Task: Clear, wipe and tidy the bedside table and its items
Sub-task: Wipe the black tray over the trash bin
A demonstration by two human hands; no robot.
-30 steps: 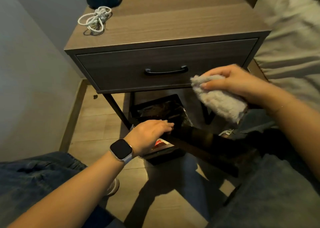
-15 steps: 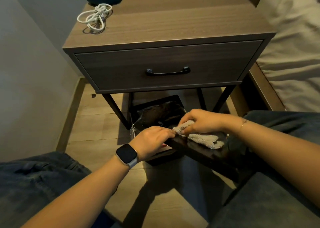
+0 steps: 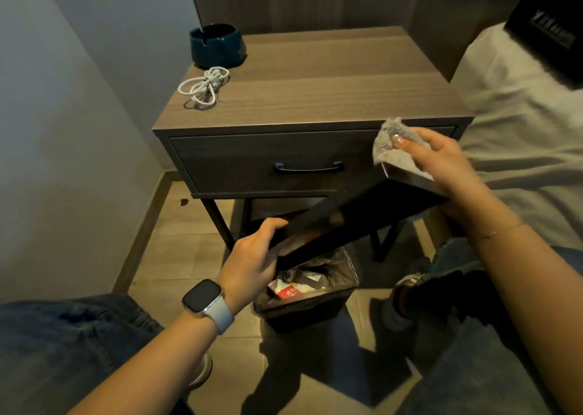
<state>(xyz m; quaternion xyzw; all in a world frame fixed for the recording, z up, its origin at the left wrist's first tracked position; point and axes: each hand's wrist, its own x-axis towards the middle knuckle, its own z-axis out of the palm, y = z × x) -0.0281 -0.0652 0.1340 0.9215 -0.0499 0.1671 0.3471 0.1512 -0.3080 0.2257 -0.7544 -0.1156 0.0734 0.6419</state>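
Step in hand: emptying. I see the left hand [image 3: 252, 257] gripping the low end of a black tray [image 3: 347, 219], tilted over the lined waste bin [image 3: 344, 285]. Right hand [image 3: 441, 165] clasps the high end plus grey cloth [image 3: 391, 143]. Next, likely: level it, wipe, return to bedside table [image 3: 315, 99]. Red packet [image 3: 288, 292]: characters unreadable.

Bedroom, possibly a hotel room, wooden bedside table [image 3: 315, 99] with one drawer [image 3: 284, 162] beside a bed with white sheets [image 3: 520, 130], dark ashtray [image 3: 217, 45] and coiled cable [image 3: 203, 88] on the tabletop, lined waste bin [image 3: 315, 291] on a wood-look floor [image 3: 176, 250]
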